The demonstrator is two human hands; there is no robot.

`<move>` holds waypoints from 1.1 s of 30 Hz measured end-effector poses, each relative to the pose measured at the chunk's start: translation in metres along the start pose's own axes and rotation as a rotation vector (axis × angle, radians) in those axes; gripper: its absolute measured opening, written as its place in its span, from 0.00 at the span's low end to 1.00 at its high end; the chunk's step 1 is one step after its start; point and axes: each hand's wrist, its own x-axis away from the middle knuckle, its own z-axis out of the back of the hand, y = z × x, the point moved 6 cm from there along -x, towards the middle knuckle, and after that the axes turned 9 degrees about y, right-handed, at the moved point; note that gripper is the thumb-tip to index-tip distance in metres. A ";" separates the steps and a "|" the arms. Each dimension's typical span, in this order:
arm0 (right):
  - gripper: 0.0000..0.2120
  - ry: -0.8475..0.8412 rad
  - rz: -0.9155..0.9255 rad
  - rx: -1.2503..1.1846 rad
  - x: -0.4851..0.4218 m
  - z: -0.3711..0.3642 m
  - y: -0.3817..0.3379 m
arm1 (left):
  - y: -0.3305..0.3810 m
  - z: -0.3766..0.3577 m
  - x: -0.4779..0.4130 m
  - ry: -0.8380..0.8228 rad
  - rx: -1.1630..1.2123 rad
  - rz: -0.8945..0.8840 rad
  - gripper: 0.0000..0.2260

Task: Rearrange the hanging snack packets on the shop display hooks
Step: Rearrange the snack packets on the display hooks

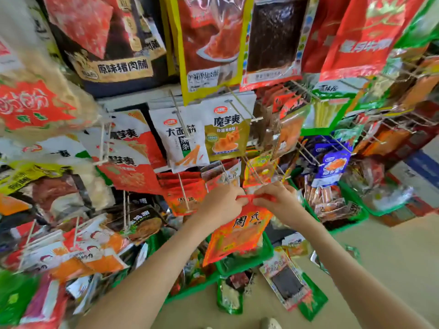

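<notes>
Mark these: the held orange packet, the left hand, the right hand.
orange packet (240, 230), head view, middle of its printed front.
left hand (221, 203), head view, back of the hand, pinching the packet's top edge.
right hand (279, 198), head view, back of the hand, pinching the same edge.

Top of orange packet (237, 231) hidden under left hand (221, 203) and right hand (279, 198) — far-left packets (35, 257) blurred

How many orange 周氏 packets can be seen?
2. The held packet is pinched at its top by the left hand and right hand; the hanging packet is just left of them. More may hide behind it.
</notes>
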 end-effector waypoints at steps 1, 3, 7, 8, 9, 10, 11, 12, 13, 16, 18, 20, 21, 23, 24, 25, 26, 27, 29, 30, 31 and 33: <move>0.02 -0.010 -0.019 -0.020 0.002 -0.001 0.015 | 0.001 -0.015 -0.007 -0.002 -0.015 0.009 0.12; 0.04 -0.041 -0.083 -0.025 0.003 -0.004 0.046 | 0.001 -0.048 -0.018 -0.002 -0.033 0.026 0.12; 0.02 0.033 -0.174 0.052 0.005 -0.012 0.114 | -0.010 -0.119 -0.038 -0.013 -0.006 0.111 0.11; 0.02 0.046 -0.181 0.054 0.005 -0.015 0.129 | -0.014 -0.134 -0.042 -0.010 0.011 0.142 0.11; 0.02 0.049 -0.179 0.069 0.004 -0.019 0.141 | -0.017 -0.147 -0.047 0.001 0.030 0.167 0.11; 0.03 0.048 -0.180 0.085 0.003 -0.024 0.154 | -0.020 -0.158 -0.052 0.017 0.044 0.184 0.11; 0.03 0.042 -0.189 0.112 0.002 -0.028 0.166 | -0.022 -0.167 -0.055 0.033 0.057 0.198 0.11; 0.03 0.046 -0.208 0.114 0.002 -0.032 0.176 | -0.024 -0.175 -0.058 0.048 0.064 0.206 0.10; 0.03 0.061 -0.213 0.117 0.002 -0.036 0.184 | -0.026 -0.181 -0.060 0.061 0.058 0.212 0.10; 0.05 0.062 -0.192 0.164 0.005 -0.047 0.190 | -0.033 -0.192 -0.055 0.079 0.036 0.259 0.11; 0.05 0.048 -0.161 0.178 0.007 -0.054 0.186 | -0.040 -0.194 -0.048 0.085 0.066 0.303 0.11; 0.04 0.046 -0.120 0.169 0.007 -0.065 0.181 | -0.050 -0.191 -0.041 0.124 0.088 0.323 0.12; 0.04 0.045 -0.103 0.155 0.006 -0.071 0.177 | -0.057 -0.188 -0.037 0.157 0.093 0.333 0.12; 0.04 0.022 -0.067 0.127 0.004 -0.089 0.164 | -0.074 -0.180 -0.027 0.206 0.081 0.363 0.10; 0.03 0.004 -0.044 0.120 0.004 -0.100 0.156 | -0.085 -0.177 -0.020 0.222 0.065 0.383 0.08; 0.03 -0.013 -0.013 0.117 0.004 -0.111 0.147 | -0.097 -0.172 -0.013 0.236 0.053 0.408 0.08; 0.03 -0.032 0.014 0.107 0.004 -0.124 0.137 | -0.110 -0.166 -0.004 0.257 0.050 0.435 0.08; 0.04 -0.057 0.035 0.090 0.003 -0.139 0.128 | -0.123 -0.161 0.005 0.279 0.056 0.460 0.08; 0.04 -0.123 0.048 0.067 0.002 -0.169 0.111 | -0.150 -0.149 0.021 0.319 0.063 0.494 0.08; 0.05 -0.156 0.047 0.059 0.000 -0.186 0.105 | -0.165 -0.145 0.027 0.327 0.057 0.509 0.08; 0.05 -0.190 0.038 0.044 -0.003 -0.202 0.100 | -0.178 -0.140 0.033 0.329 0.047 0.522 0.08; 0.06 -0.254 0.034 0.025 -0.013 -0.232 0.091 | -0.206 -0.133 0.039 0.345 0.037 0.541 0.09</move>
